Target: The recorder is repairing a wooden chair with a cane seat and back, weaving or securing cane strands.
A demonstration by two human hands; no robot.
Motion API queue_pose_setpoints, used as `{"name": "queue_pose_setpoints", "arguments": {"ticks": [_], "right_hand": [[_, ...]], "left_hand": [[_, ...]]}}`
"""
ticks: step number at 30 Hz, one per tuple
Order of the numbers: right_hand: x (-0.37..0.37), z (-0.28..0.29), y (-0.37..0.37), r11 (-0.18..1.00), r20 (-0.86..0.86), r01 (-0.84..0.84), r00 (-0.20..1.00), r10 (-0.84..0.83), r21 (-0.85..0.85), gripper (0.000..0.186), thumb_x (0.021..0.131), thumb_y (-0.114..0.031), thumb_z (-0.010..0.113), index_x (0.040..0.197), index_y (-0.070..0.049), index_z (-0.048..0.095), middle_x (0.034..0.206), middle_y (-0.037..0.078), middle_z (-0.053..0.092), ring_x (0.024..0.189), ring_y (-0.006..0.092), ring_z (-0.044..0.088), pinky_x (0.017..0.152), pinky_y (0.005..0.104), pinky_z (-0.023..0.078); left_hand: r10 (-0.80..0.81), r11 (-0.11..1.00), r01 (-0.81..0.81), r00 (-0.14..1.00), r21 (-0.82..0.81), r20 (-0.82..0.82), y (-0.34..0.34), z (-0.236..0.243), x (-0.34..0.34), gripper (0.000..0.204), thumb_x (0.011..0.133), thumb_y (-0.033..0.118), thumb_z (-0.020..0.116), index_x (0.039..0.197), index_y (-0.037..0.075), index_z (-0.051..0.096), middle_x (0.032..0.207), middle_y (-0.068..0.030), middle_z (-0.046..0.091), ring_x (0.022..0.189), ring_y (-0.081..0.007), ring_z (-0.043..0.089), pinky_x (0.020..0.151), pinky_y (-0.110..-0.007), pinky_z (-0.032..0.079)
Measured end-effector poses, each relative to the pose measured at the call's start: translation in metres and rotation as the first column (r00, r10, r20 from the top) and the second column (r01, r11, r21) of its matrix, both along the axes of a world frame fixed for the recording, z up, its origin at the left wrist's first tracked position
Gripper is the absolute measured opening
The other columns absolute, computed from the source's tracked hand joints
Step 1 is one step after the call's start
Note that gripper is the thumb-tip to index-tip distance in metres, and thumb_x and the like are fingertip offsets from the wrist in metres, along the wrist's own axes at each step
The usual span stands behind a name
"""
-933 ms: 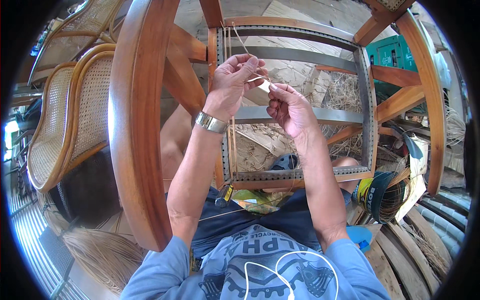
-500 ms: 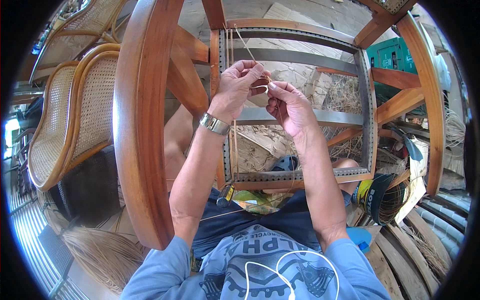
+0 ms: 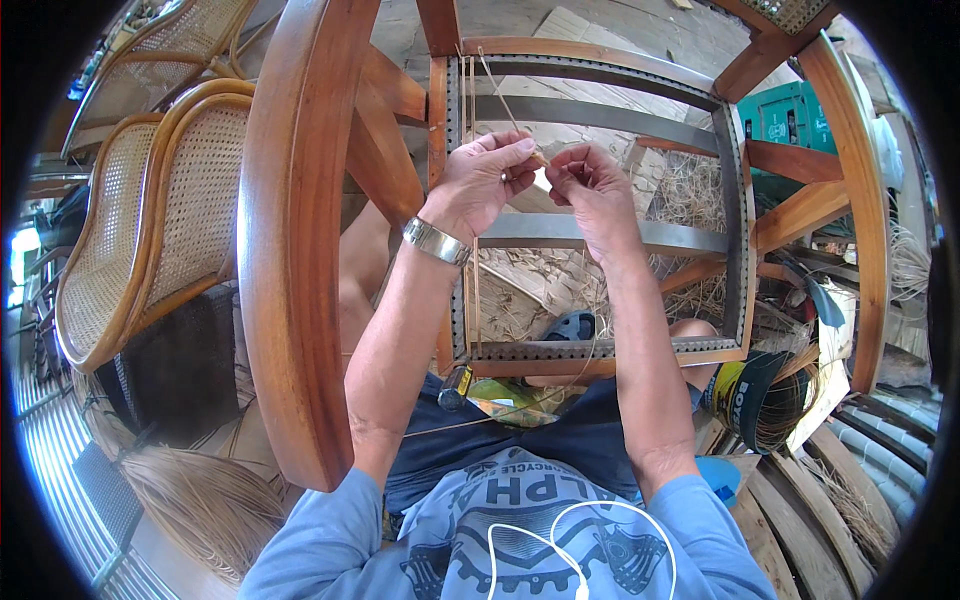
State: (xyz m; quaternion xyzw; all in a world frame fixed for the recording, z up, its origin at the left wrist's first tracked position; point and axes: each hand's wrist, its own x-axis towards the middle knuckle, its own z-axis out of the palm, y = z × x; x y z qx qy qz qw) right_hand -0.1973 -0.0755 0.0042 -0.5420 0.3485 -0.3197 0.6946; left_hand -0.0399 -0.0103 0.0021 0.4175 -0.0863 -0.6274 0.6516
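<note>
A thin cane strand [image 3: 501,96] runs from the far rail of the wooden seat frame [image 3: 600,52] down to my left hand [image 3: 482,180], which pinches it between thumb and fingers. Just right of it, my right hand [image 3: 594,195] is closed, thumb against fingertips, on the strand's other part; a thin length trails down from there past my forearm. Both hands are above the frame's opening, close together with fingertips nearly meeting. Along the frame's inner edge runs a row of small holes. More strands [image 3: 473,110] stretch along its left side.
A yellow-and-black tool handle [image 3: 455,387] is at the frame's near left corner. A thick wooden armrest [image 3: 300,250] rises at left, beside cane-backed chairs [image 3: 195,185] and a bundle of cane [image 3: 205,500]. At right stand a green crate [image 3: 790,118] and a bucket of strands [image 3: 765,395].
My right hand has shifted slightly right and up, its fingers curling more, so the gap between the hands has widened a little. My left hand has barely moved.
</note>
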Motion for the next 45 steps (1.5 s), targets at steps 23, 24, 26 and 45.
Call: {"name": "queue_pose_setpoints", "arguments": {"ticks": [23,24,26,45], "right_hand": [[0.014,0.002,0.027,0.886,0.04,-0.04,0.999,0.024,0.461,0.007,0.093,-0.018,0.068,0.09,-0.012,0.066,0.087,-0.002,0.068,0.081,0.0084,0.062,0.076,0.0255,0.047],[0.015,0.002,0.027,0.88,0.055,-0.06,0.998,0.038,0.471,0.006,0.093,-0.018,0.068,0.09,-0.013,0.066,0.087,-0.002,0.068,0.083,0.009,0.063,0.078,0.027,0.047],[0.016,0.003,0.027,0.873,0.073,-0.084,0.996,0.056,0.48,0.005,0.093,-0.018,0.068,0.09,-0.014,0.066,0.088,-0.002,0.068,0.085,0.0095,0.063,0.079,0.0284,0.047],[0.006,0.012,0.019,0.843,-0.039,0.048,0.999,-0.032,0.535,0.022,0.094,-0.032,0.063,0.103,-0.012,0.066,0.09,0.0,0.068,0.086,0.0121,0.063,0.076,0.0297,0.045]], "left_hand": [[0.21,0.977,-0.209,0.977,-0.039,0.032,0.025,0.0,-0.021,0.02,0.096,0.015,0.064,0.108,0.002,0.057,0.092,-0.0085,0.067,0.076,-0.013,0.062,0.071,-0.026,0.051],[0.214,0.977,-0.215,0.976,-0.002,0.039,0.026,-0.001,-0.021,0.014,0.097,0.014,0.062,0.105,0.002,0.058,0.092,-0.0091,0.067,0.076,-0.0133,0.061,0.071,-0.026,0.051],[0.206,0.977,-0.21,0.972,0.028,0.114,0.023,0.001,-0.021,0.013,0.097,0.012,0.061,0.105,0.002,0.057,0.094,-0.0096,0.067,0.077,-0.0135,0.062,0.071,-0.026,0.051],[0.273,0.962,-0.272,0.96,-0.036,0.061,0.009,-0.011,-0.015,0.014,0.093,0.006,0.066,0.102,0.002,0.056,0.098,-0.0132,0.068,0.087,-0.0179,0.065,0.075,-0.029,0.054]]}}
